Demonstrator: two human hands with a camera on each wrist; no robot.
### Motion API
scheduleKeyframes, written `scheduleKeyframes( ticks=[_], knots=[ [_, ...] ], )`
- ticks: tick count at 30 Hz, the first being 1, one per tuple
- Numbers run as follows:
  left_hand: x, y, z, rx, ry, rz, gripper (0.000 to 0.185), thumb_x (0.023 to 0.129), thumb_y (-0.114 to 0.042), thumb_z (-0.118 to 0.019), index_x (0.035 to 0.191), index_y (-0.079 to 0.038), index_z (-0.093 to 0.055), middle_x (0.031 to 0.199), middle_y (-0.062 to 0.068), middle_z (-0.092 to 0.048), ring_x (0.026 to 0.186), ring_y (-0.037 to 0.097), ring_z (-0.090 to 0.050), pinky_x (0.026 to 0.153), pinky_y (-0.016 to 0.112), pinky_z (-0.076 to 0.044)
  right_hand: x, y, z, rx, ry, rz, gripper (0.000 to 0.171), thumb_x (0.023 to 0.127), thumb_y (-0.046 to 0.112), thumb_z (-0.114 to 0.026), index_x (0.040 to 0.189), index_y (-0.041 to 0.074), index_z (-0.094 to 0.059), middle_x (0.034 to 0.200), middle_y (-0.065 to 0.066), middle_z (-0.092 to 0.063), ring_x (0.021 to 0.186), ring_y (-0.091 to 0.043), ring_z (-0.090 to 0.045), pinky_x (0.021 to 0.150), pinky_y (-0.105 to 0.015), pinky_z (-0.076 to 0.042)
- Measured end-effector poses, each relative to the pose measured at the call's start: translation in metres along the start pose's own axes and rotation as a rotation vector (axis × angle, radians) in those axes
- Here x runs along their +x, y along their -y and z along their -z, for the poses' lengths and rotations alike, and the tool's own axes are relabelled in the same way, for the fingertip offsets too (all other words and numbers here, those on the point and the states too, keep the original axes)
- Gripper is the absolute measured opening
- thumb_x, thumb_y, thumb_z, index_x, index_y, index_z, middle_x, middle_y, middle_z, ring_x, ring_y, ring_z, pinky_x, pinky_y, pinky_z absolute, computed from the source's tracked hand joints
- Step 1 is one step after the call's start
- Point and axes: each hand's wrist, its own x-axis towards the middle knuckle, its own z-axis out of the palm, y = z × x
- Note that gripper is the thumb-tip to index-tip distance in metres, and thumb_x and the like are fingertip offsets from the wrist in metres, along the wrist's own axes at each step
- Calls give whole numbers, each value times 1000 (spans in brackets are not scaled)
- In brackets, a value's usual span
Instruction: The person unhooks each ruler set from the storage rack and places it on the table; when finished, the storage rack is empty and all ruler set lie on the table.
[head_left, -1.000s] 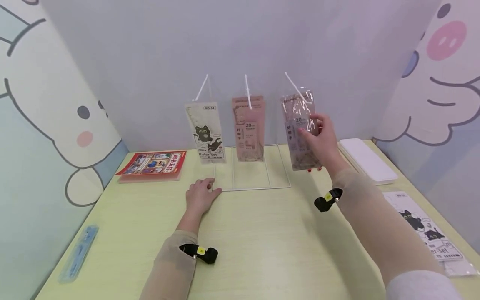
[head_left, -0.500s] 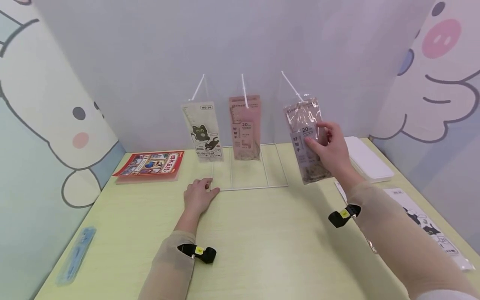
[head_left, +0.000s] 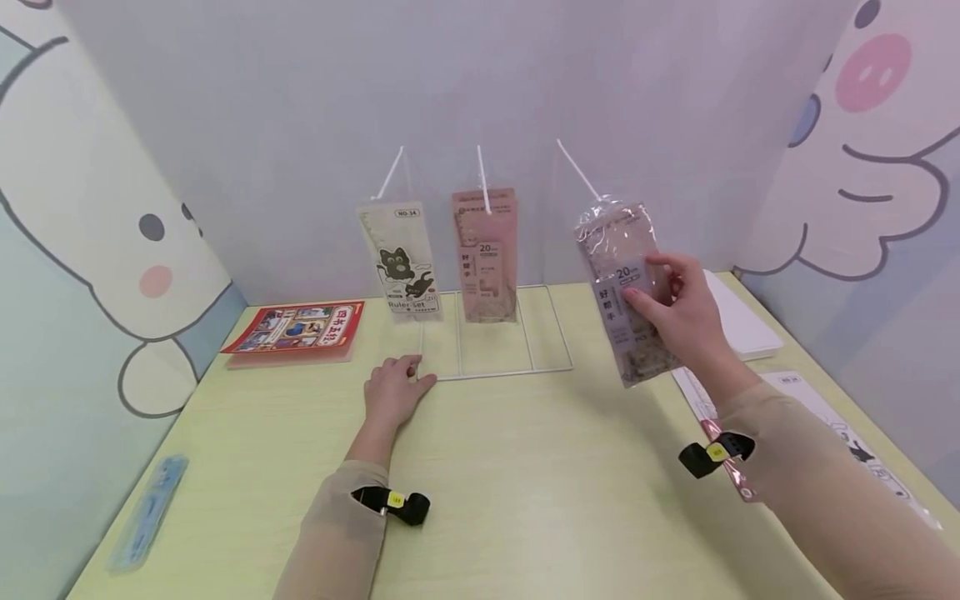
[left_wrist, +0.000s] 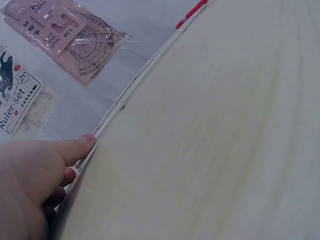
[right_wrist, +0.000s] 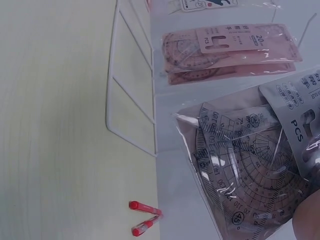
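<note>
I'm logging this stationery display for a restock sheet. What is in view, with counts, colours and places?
grey ruler set packet: 1, clear with grey card, held in the air right of the stand
pink ruler set packet: 1 visible, pink, middle hook
cat ruler set packet: 1, cream with black cat, left hook
wire stand: 1, white, table back
red booklet: 1, table left
white box: 1, table right
blue packet: 1, table's left edge
left hand: rests at the stand's base
right hand: grip on grey packet

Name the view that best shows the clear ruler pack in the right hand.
Head view: the whole ruler pack, pinched by the right hand. The right wrist view shows only its protractor end up close; the left wrist view misses it.
</note>
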Motion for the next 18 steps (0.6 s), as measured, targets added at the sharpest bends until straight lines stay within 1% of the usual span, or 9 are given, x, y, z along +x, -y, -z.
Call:
scheduleKeyframes(
  ticks=[7, 11, 13, 14, 16, 18],
  knots=[
    [0, -1, 1, -7, 6, 8, 53, 86, -45, -62, 130, -14, -56, 102, 6, -57, 98, 31, -49, 83, 49, -35, -5, 8, 12, -16, -2, 1, 60, 85, 25, -69, 135, 15, -36, 108, -4, -44, 88, -19, -44, 65, -19, -43],
    [1, -2, 2, -5, 5, 7, 54, 86, -44, -62, 130, -14, -56, 102, 7, -58, 98, 32, -49, 84, 50, -35, -6, 8, 18, -30, -3, -5, 60, 86, 25, -68, 136, 19, -36, 110, -4, -42, 90, -19, -44, 67, -18, -44],
    [1, -2, 3, -3, 4, 7, 54, 86, -44, -62, 130, -14, -55, 103, 7, -58, 99, 32, -49, 84, 50, -35, -8, 3, 19, -52, 19, -21, 61, 87, 29, -66, 139, 23, -35, 116, -7, -41, 93, -21, -45, 70, -24, -45],
    [1, -2, 3, -1, 5, 7, 54, 86, -45, -62, 130, -14, -55, 103, 7, -58, 99, 32, -49, 84, 50, -35, -9, -1, 20, -59, 41, -38, 61, 88, 31, -64, 141, 25, -34, 119, -9, -41, 96, -23, -46, 73, -29, -46],
    [1, -2, 2, 1, 9, 4, 54, 87, -45, -62, 130, -14, -55, 103, 7, -57, 99, 32, -48, 84, 50, -35, -13, -12, 19, -75, 100, -76, 64, 89, 38, -61, 144, 29, -30, 127, -14, -40, 103, -29, -48, 80, -43, -47],
    [0, -1, 2, 3, 12, 3, 54, 87, -45, -62, 130, -14, -55, 102, 7, -57, 99, 32, -48, 83, 50, -35, -19, -25, 18, -112, 163, -112, 67, 90, 44, -58, 147, 29, -27, 134, -19, -39, 112, -37, -47, 86, -55, -43]
  ],
)
